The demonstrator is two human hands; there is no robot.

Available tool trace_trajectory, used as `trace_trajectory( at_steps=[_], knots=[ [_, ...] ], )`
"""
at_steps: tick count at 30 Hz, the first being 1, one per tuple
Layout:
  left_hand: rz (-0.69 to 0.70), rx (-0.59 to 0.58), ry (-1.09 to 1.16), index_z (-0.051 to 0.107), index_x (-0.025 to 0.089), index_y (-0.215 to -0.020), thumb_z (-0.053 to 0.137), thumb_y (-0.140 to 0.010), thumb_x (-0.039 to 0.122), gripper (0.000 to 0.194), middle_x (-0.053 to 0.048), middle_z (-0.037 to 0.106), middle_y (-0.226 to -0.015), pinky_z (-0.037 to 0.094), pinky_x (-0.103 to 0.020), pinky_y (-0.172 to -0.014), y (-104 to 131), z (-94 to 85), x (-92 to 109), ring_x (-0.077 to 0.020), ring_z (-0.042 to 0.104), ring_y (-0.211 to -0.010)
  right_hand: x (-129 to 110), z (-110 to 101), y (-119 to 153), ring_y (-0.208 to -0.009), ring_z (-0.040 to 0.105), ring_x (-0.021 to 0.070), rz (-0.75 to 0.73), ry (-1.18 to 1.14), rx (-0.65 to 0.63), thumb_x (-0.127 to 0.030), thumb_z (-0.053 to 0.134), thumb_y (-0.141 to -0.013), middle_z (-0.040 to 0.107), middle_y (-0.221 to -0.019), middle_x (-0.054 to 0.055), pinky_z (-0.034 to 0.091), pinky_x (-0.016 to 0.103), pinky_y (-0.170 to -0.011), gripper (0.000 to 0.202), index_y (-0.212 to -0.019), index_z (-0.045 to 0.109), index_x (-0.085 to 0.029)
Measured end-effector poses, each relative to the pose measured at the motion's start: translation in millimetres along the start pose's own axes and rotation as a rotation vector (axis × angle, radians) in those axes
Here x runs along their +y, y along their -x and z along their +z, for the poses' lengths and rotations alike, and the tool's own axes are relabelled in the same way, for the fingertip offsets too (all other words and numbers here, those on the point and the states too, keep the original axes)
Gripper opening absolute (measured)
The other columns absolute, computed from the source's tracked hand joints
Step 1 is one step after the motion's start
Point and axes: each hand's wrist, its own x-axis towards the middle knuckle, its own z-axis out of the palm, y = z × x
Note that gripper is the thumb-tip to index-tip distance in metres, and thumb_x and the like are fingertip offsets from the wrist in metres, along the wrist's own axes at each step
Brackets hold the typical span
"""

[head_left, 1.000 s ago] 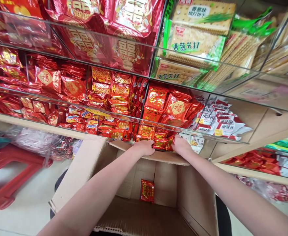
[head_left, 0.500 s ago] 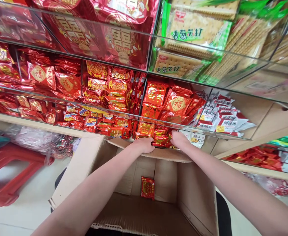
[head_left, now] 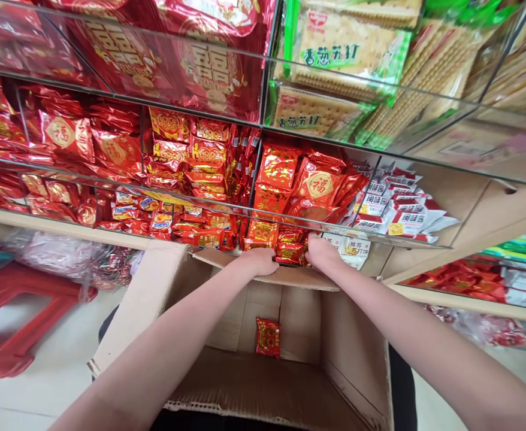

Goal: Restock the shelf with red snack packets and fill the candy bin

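My left hand (head_left: 263,261) and my right hand (head_left: 323,254) reach over the cardboard box (head_left: 357,341) to the bottom shelf. Between them is a short row of shiny red snack packets (head_left: 290,250), gripped from both sides with fingers curled in. My fingertips are partly hidden behind the packets. One loose red packet (head_left: 268,337) with gold print lies inside the box, which stands open with its far flap under my wrists. White cracker packets (head_left: 355,250) sit just to the right of my right hand.
Above the hands, a clear shelf front holds back red packets (head_left: 319,182) and green-edged cracker packs (head_left: 335,54). White-and-red packets (head_left: 409,209) are on the right. A red plastic stool (head_left: 29,299) and bagged goods (head_left: 60,257) are at left on the floor.
The view has shifted slightly, so the shelf appears a little farther left. Both hands stay at the red packets, with the right hand slightly closer in. The loose packet remains in the box.
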Motion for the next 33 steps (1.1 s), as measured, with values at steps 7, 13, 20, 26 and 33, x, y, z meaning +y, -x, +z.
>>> trace_trajectory(
  at_steps=[7,13,20,26,33],
  knots=[
    [0.020,0.006,-0.017,0.048,0.025,-0.110,0.040,-0.071,0.046,0.045,-0.007,0.052,-0.116,0.042,-0.034,-0.079,-3.3,2.5,0.2,-0.0247,0.051,-0.100,7.7,-1.4,-10.5,-0.084,0.056,0.0231,-0.024,0.003,-0.035,-0.022,0.051,-0.071,0.058,-0.091,0.014,0.041,0.028,-0.065,0.034,-0.103,0.045,-0.011],
    [0.028,0.005,-0.026,0.049,0.026,-0.108,0.040,-0.071,0.047,0.043,-0.005,0.053,-0.114,0.042,-0.031,-0.078,-2.5,2.0,-0.2,-0.0226,0.052,-0.098,20.2,-11.0,-7.1,-0.080,0.057,0.0192,-0.101,-0.014,-0.121,-0.029,0.065,-0.059,0.059,-0.091,0.008,0.041,0.023,-0.061,0.046,-0.100,0.048,-0.016],
    [0.036,-0.006,-0.025,0.049,0.025,-0.109,0.039,-0.071,0.046,0.044,-0.005,0.051,-0.116,0.041,-0.033,-0.079,-2.6,2.0,3.2,-0.0239,0.050,-0.099,21.0,-37.0,31.7,-0.085,0.054,0.0246,-0.141,0.061,-0.023,-0.038,0.052,-0.071,0.057,-0.095,0.014,0.039,0.031,-0.066,0.043,-0.107,0.045,-0.014],
    [0.036,-0.009,-0.013,0.050,0.023,-0.109,0.040,-0.072,0.044,0.044,-0.006,0.051,-0.115,0.041,-0.033,-0.080,-2.9,1.2,4.1,-0.0234,0.050,-0.099,-24.1,-18.2,124.1,-0.072,0.054,0.0156,-0.549,-0.145,-0.077,-0.029,0.037,-0.081,0.059,-0.077,0.004,0.037,0.026,-0.067,0.021,-0.078,0.056,-0.019],
    [0.016,0.002,-0.016,0.049,0.024,-0.110,0.040,-0.072,0.045,0.045,-0.006,0.050,-0.117,0.041,-0.035,-0.080,1.2,0.5,4.6,-0.0248,0.049,-0.101,-67.0,117.1,113.8,-0.088,0.052,0.0208,-0.445,-0.181,-0.407,-0.012,0.054,-0.064,0.055,-0.099,0.012,0.039,0.025,-0.071,0.034,-0.097,0.054,-0.012]
  ],
)
